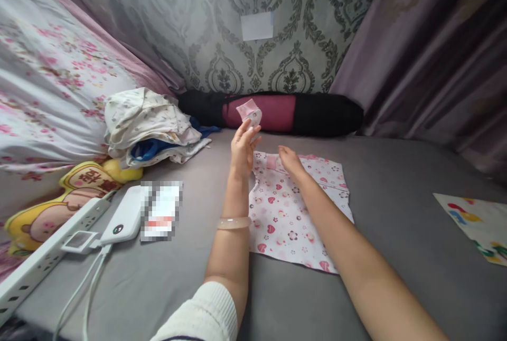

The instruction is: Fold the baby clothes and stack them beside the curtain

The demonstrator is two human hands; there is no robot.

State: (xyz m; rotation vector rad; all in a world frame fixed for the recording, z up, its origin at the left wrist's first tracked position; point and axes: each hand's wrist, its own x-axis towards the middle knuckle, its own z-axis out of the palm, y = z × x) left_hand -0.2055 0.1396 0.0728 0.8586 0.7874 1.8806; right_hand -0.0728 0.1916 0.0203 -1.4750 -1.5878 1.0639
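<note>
A small white garment (277, 214) with pink hearts and flowers is spread on the grey bed sheet. My left hand (243, 151), a pale bangle on its wrist, is raised at the garment's upper left. Its fingers pinch a pink-cuffed sleeve end (250, 111) of matching print; whether this joins the garment is hidden behind the hand. My right hand (291, 161) lies at the garment's top edge, fingers stretched out, beside a pink cuff (271, 162) that rests on the cloth. A folded strip with pink trim runs right from there.
A long black and maroon bolster (328, 114) lies along the wall. At left are piled clothes (146, 124), a yellow cushion (75, 198), a white power strip (51, 251), a power bank (122, 214) with cables and a blurred packet (161, 211). A printed sheet (475, 225) lies right.
</note>
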